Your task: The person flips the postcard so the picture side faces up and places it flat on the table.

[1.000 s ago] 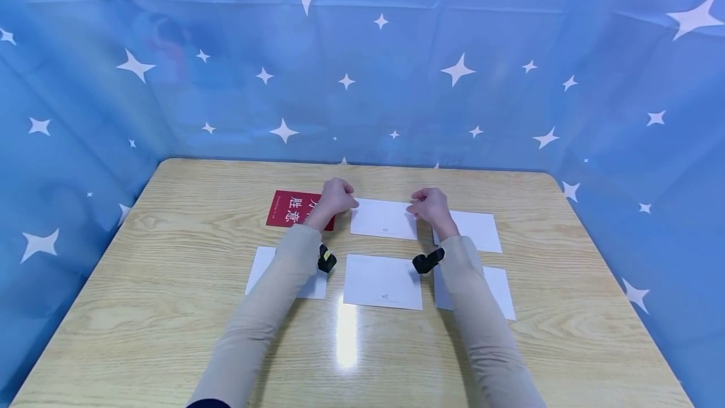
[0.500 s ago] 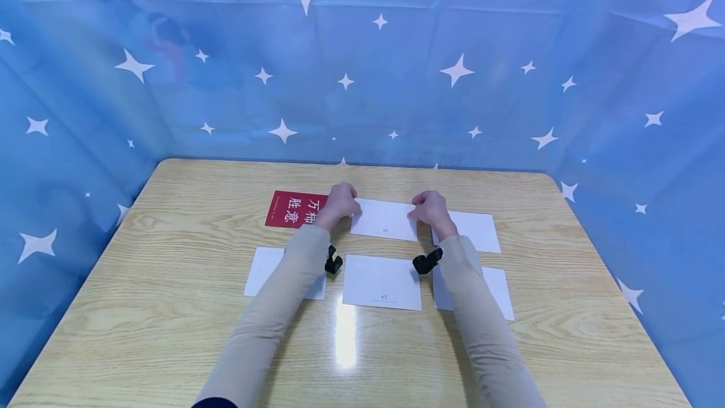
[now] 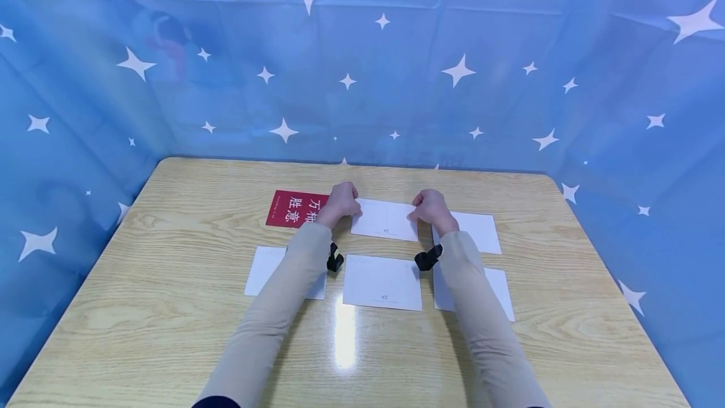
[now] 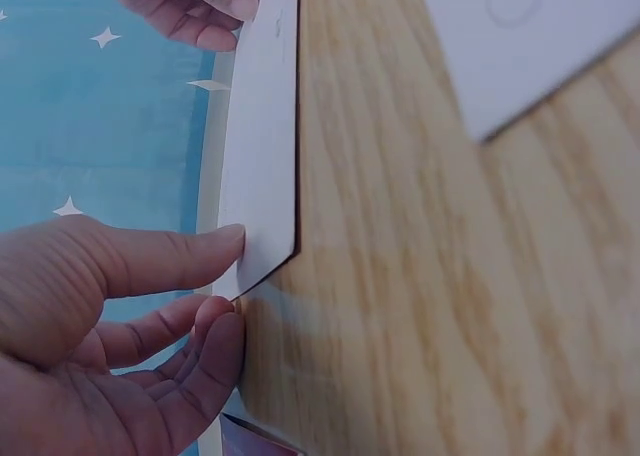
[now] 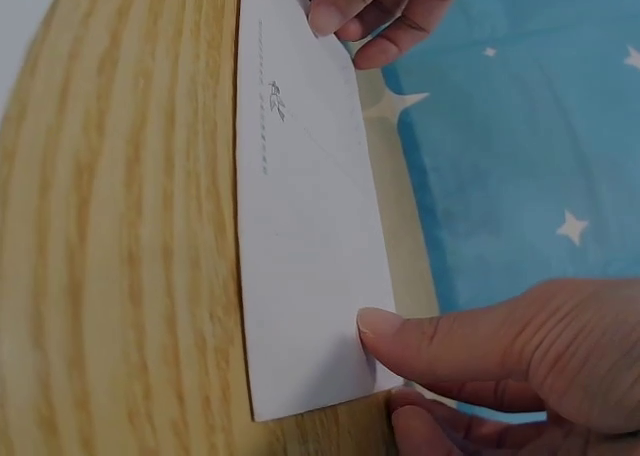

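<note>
A white card (image 3: 384,219) with a small printed mark lies in the back row of the table, between both hands. My left hand (image 3: 340,200) pinches its left end; in the left wrist view the thumb (image 4: 215,256) lies on top and the fingertips are at the edge below. At the right end my right hand (image 3: 433,209) pinches the card near its corner, thumb (image 5: 400,328) on its face. The red card (image 3: 294,209) with white characters sits to the left, partly covered by my left hand.
Another white card (image 3: 478,232) lies at the back right, partly behind my right wrist. Nearer the front are white cards at left (image 3: 263,266), middle (image 3: 382,282) and right (image 3: 501,291), the outer ones partly under my sleeves. A blue starry curtain (image 3: 362,68) hangs behind the wooden table (image 3: 170,332).
My left hand has shifted slightly right and toward me, off part of the red card and onto the white card's left end. The right hand has barely moved. The cards lie where they were.
</note>
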`<state>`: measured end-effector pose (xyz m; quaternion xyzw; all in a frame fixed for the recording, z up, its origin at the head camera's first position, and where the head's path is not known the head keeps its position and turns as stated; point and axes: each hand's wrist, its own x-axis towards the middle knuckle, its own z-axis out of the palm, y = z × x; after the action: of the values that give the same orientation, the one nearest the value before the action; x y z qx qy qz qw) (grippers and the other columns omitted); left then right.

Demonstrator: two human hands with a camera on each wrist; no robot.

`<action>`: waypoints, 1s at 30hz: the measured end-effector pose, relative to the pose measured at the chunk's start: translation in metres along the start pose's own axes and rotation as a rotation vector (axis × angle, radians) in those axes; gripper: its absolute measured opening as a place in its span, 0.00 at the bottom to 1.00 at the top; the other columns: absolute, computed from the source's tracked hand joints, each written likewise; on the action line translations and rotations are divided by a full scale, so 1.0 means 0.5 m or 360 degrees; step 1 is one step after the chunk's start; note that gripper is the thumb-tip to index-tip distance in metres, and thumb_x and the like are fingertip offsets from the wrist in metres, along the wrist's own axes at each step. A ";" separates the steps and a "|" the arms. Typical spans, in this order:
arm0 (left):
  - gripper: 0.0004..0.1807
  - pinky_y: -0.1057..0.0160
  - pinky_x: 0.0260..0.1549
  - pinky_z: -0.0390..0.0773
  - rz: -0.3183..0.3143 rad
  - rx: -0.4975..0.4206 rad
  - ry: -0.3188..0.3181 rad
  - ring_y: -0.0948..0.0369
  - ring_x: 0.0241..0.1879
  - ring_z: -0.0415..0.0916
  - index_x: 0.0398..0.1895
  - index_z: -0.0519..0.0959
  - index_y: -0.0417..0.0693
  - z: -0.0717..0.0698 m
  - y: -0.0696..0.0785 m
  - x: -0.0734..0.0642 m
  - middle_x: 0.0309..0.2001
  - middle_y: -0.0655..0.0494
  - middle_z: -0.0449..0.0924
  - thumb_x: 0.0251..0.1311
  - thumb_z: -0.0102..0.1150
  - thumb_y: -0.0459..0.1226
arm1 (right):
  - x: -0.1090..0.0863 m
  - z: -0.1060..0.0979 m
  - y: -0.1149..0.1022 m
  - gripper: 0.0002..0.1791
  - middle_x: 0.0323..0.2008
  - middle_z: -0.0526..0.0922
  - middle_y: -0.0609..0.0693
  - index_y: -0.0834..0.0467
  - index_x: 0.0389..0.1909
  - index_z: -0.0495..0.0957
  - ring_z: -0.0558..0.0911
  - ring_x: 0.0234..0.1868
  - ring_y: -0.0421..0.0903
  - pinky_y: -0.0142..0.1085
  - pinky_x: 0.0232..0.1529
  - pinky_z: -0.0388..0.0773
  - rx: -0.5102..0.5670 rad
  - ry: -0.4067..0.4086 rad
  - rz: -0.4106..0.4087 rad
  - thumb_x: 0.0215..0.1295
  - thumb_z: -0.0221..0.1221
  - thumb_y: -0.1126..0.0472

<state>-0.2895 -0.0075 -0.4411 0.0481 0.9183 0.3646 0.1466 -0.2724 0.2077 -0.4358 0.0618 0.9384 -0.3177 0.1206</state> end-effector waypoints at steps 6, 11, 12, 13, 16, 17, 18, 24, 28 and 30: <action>0.22 0.59 0.44 0.74 0.0013 0.0071 -0.0009 0.52 0.43 0.70 0.47 0.72 0.34 0.001 0.003 0.002 0.46 0.43 0.73 0.48 0.67 0.30 | 0.004 -0.004 0.000 0.13 0.35 0.73 0.56 0.65 0.37 0.73 0.69 0.33 0.50 0.37 0.33 0.68 -0.0034 -0.0060 -0.0033 0.53 0.66 0.68; 0.23 0.58 0.44 0.74 0.0012 0.0067 -0.0013 0.51 0.43 0.69 0.49 0.71 0.34 0.001 0.003 0.002 0.47 0.43 0.72 0.49 0.66 0.29 | 0.009 -0.005 -0.001 0.16 0.40 0.74 0.58 0.65 0.43 0.73 0.70 0.37 0.51 0.39 0.38 0.70 -0.0071 -0.0085 -0.0059 0.54 0.65 0.68; 0.23 0.58 0.43 0.74 0.0010 0.0063 -0.0016 0.51 0.43 0.69 0.49 0.71 0.34 0.001 0.002 0.002 0.47 0.43 0.72 0.49 0.66 0.29 | 0.009 -0.005 -0.001 0.16 0.41 0.74 0.58 0.66 0.43 0.73 0.70 0.37 0.51 0.39 0.38 0.71 -0.0079 -0.0086 -0.0061 0.54 0.65 0.68; 0.23 0.59 0.43 0.74 0.0011 0.0066 -0.0017 0.52 0.43 0.69 0.49 0.71 0.34 0.001 0.002 0.003 0.47 0.43 0.72 0.49 0.66 0.29 | 0.010 -0.004 0.000 0.17 0.41 0.74 0.59 0.66 0.43 0.73 0.70 0.37 0.51 0.40 0.39 0.71 -0.0081 -0.0090 -0.0061 0.54 0.65 0.68; 0.23 0.59 0.41 0.74 0.0009 0.0057 -0.0019 0.52 0.42 0.69 0.49 0.71 0.34 0.002 0.001 0.002 0.46 0.43 0.73 0.49 0.66 0.30 | 0.011 -0.004 0.000 0.16 0.41 0.74 0.59 0.66 0.43 0.73 0.71 0.37 0.51 0.40 0.38 0.71 -0.0099 -0.0096 -0.0076 0.54 0.65 0.68; 0.22 0.59 0.41 0.74 0.0005 0.0053 -0.0018 0.52 0.41 0.69 0.49 0.71 0.35 0.002 0.001 0.002 0.46 0.43 0.73 0.49 0.66 0.30 | 0.011 -0.004 0.000 0.16 0.40 0.74 0.59 0.66 0.42 0.73 0.71 0.36 0.51 0.39 0.38 0.71 -0.0102 -0.0094 -0.0080 0.54 0.65 0.68; 0.22 0.59 0.40 0.74 0.0001 0.0043 -0.0016 0.52 0.41 0.69 0.48 0.71 0.35 0.003 0.000 0.002 0.45 0.43 0.73 0.49 0.66 0.29 | 0.011 -0.005 0.000 0.16 0.40 0.74 0.59 0.66 0.42 0.73 0.71 0.36 0.51 0.39 0.37 0.71 -0.0107 -0.0094 -0.0087 0.54 0.65 0.68; 0.24 0.59 0.40 0.74 -0.0002 0.0004 -0.0003 0.52 0.41 0.69 0.49 0.70 0.35 0.006 -0.003 0.005 0.45 0.43 0.73 0.48 0.66 0.29 | 0.012 -0.008 -0.003 0.16 0.38 0.74 0.58 0.66 0.41 0.72 0.70 0.34 0.50 0.37 0.34 0.68 -0.0120 -0.0100 -0.0105 0.53 0.66 0.69; 0.24 0.58 0.43 0.74 0.0018 0.0018 -0.0001 0.52 0.42 0.69 0.50 0.72 0.33 0.003 -0.003 0.002 0.47 0.43 0.73 0.48 0.66 0.29 | 0.013 -0.008 0.000 0.18 0.42 0.73 0.60 0.67 0.44 0.71 0.70 0.37 0.51 0.39 0.36 0.70 -0.0090 -0.0124 -0.0104 0.53 0.65 0.69; 0.22 0.59 0.43 0.73 0.0031 0.0007 0.0010 0.52 0.42 0.68 0.49 0.72 0.33 0.004 -0.004 0.001 0.47 0.44 0.73 0.48 0.65 0.28 | 0.012 -0.008 0.003 0.22 0.46 0.72 0.62 0.68 0.48 0.68 0.71 0.40 0.53 0.41 0.39 0.71 -0.0025 -0.0144 -0.0087 0.54 0.64 0.69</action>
<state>-0.2892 -0.0078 -0.4439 0.0562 0.9190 0.3641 0.1401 -0.2787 0.2116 -0.4351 0.0209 0.9358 -0.3160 0.1546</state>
